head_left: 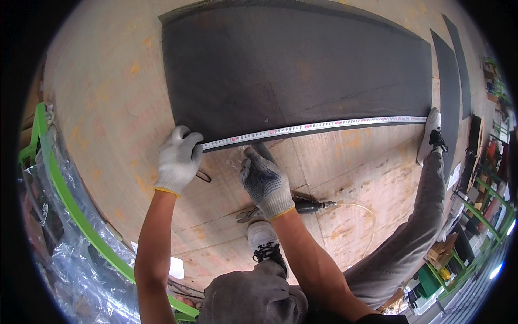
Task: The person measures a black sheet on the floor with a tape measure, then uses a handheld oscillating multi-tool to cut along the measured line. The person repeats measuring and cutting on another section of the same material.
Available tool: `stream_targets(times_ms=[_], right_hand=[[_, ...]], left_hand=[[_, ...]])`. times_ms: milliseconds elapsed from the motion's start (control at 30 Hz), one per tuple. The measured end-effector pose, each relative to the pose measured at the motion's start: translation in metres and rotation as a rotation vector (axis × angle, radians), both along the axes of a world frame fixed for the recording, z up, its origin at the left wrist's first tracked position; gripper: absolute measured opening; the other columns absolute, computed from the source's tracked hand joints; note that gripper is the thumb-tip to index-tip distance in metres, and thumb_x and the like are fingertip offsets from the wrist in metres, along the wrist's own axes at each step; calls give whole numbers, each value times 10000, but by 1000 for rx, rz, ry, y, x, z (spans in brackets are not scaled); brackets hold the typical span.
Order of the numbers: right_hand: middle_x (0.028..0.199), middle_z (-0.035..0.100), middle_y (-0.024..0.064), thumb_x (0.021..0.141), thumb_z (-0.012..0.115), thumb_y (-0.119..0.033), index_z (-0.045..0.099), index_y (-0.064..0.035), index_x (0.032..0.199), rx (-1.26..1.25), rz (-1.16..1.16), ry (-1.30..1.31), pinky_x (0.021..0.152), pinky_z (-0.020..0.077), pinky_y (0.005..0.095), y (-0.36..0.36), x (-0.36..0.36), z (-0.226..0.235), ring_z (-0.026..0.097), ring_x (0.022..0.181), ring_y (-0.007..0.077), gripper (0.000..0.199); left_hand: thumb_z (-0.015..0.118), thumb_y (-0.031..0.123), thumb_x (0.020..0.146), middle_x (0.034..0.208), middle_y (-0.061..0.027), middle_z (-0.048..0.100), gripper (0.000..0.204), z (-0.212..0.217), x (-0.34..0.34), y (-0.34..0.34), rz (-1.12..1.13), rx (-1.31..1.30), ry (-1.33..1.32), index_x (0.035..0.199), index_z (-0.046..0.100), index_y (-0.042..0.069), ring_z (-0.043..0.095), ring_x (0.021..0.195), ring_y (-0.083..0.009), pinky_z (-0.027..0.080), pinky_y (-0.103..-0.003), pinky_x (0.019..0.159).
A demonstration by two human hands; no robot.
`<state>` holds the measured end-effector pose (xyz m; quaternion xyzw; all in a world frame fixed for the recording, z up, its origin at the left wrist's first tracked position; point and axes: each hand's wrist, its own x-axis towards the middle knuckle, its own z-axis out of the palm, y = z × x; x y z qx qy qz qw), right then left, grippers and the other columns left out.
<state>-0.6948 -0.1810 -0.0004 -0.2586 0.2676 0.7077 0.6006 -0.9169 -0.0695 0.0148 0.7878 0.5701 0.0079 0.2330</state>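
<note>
A black mesh sheet (302,70) lies flat on a wooden floor. Along its near edge runs a white tape measure (302,128). My left hand (181,159), in a white knit glove, closes on the tape's left end at the sheet's near left corner. A dark cord loop (204,176) hangs beside that hand. My right hand (266,182), in a glove with dark dots, is just below the tape with its fingers curled. Something dark and narrow shows at its fingertips, but its kind is unclear. My right shoe (430,137) presses against the tape's far right end.
Between my legs lies a dark air tool (310,207) with a thin pale hose (373,216). Scissors (248,215) are near my left shoe (261,236). Dark strips (447,81) lie at right. A green frame (70,189) with clear plastic film (81,264) stands at left.
</note>
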Motion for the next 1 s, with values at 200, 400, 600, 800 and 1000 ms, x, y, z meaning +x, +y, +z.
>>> stream_targets(times_ms=[200, 400, 600, 800, 1000], right_hand=[[1179, 671, 114, 1002, 581, 41, 518, -102, 1516, -1, -73, 29, 836, 624, 372, 7, -15, -19, 696, 998, 243, 537], [1327, 675, 134, 980, 570, 53, 582, -108, 1440, -57, -54, 14, 824, 627, 377, 8, -9, -29, 694, 1033, 259, 488], [1351, 700, 79, 1011, 586, 12, 613, -97, 1418, -48, 12, -77, 822, 596, 341, 10, -1, -31, 691, 1036, 216, 422], [1369, 692, 104, 1023, 562, 5, 589, -71, 1466, -30, 29, -36, 825, 597, 333, 13, 6, -34, 688, 997, 209, 450], [1409, 679, 127, 1002, 550, 10, 573, -48, 1484, -76, 25, -17, 842, 602, 352, 16, 7, -37, 687, 966, 209, 486]], left_hand=[[745, 168, 902, 1222, -145, 639, 277, -8, 1, 4, -56, 105, 84, 1179, 738, 172, 648, 1103, -389, 532, -509, 964], [744, 159, 895, 1216, -118, 648, 510, -5, 4, 9, -183, 106, 242, 1393, 674, 246, 650, 1086, -339, 524, -510, 951], [710, 72, 874, 1222, -86, 663, 615, -2, 8, 10, -358, 51, 342, 1459, 636, 247, 651, 1037, -313, 552, -476, 864], [657, 70, 887, 1062, -53, 650, 663, 3, 16, 5, -529, 211, 302, 1505, 620, 307, 627, 885, -252, 569, -408, 778], [624, 101, 913, 948, -51, 603, 623, 0, 22, 9, -537, 272, 306, 1501, 623, 305, 607, 787, -243, 565, -394, 707]])
